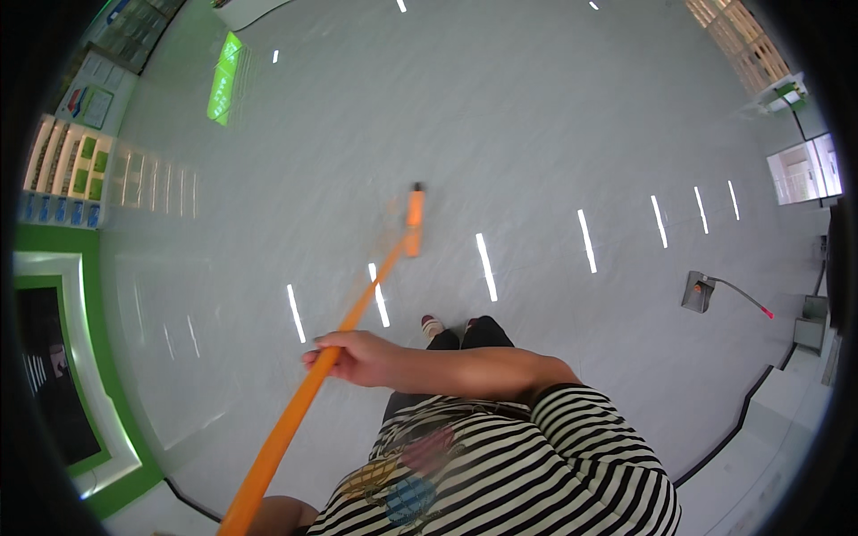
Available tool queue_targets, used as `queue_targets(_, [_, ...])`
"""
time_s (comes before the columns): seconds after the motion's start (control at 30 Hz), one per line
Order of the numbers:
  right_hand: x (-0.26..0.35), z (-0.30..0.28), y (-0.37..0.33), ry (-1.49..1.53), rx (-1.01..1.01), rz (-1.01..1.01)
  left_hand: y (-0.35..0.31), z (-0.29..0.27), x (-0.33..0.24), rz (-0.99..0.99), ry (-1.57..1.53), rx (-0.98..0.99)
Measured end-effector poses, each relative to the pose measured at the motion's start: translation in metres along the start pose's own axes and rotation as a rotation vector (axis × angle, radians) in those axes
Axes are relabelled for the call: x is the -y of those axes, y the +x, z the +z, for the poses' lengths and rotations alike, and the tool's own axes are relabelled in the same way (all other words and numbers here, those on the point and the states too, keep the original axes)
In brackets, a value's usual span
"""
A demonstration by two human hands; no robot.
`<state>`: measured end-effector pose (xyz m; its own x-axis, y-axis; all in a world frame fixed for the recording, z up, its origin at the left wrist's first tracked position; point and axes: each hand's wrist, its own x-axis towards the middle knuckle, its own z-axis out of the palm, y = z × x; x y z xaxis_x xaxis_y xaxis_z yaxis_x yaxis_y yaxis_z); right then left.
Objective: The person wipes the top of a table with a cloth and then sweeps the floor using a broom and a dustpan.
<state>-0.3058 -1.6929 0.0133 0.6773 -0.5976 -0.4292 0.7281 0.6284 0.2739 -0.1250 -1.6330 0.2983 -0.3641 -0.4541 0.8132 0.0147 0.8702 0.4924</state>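
Observation:
My right hand [353, 357] is closed around the lower part of an orange broom handle [299, 406], with the right forearm crossing in front of my body. The handle slants from the lower left edge up to a narrow orange broom head [414, 221] with a dark end. That head is on the floor ahead of my feet, slightly blurred, and its bristles cannot be made out. Of my left arm only a piece shows at the bottom edge, beside the handle; the left hand is out of the picture.
Glossy grey floor [500, 134] reflects ceiling lights and a green sign. A grey long-handled dustpan [698, 292] stands at the right. Along the left are a green-framed screen [58, 371] and lit shelves [67, 161]. A small grey bin [810, 333] is by the right wall.

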Motion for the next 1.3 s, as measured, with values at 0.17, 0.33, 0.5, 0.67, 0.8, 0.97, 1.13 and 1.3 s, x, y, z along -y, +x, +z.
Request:
queue_targets(0.17, [0.103, -0.083, -0.045, 0.023, -0.146, -0.402, -0.074, 0.019, 0.122, -0.771, -0.391, -0.421])
queue_targets(0.33, [0.253, -0.251, -0.150, 0.125, -0.639, -0.789, -0.109, 0.230, 0.247, -1.257, -0.694, 0.081])
queue_targets(0.5, [0.361, -0.328, -0.228, 0.404, -0.757, -0.880, -0.033, 0.363, 0.284, -1.342, -0.807, 0.435])
queue_targets(0.67, [0.407, -0.221, -0.144, 0.138, -0.717, -0.652, 0.047, 0.339, 0.329, -1.348, -0.649, 0.089])
queue_targets(0.8, [0.385, -0.060, -0.045, 0.068, -0.398, -0.381, 0.133, 0.238, 0.325, -1.051, -0.061, -0.225])
queue_targets(0.97, [0.320, 0.058, 0.093, -0.068, -0.058, -0.009, 0.192, 0.188, 0.263, -0.658, 0.511, -0.333])
queue_targets(1.13, [0.298, 0.104, 0.159, -0.118, 0.056, 0.232, 0.179, 0.186, 0.279, 0.292, 0.206, -0.282])
queue_targets(1.3, [0.305, 0.146, 0.090, -0.017, 0.067, 0.197, 0.202, 0.103, 0.247, -0.129, -0.106, -0.094])
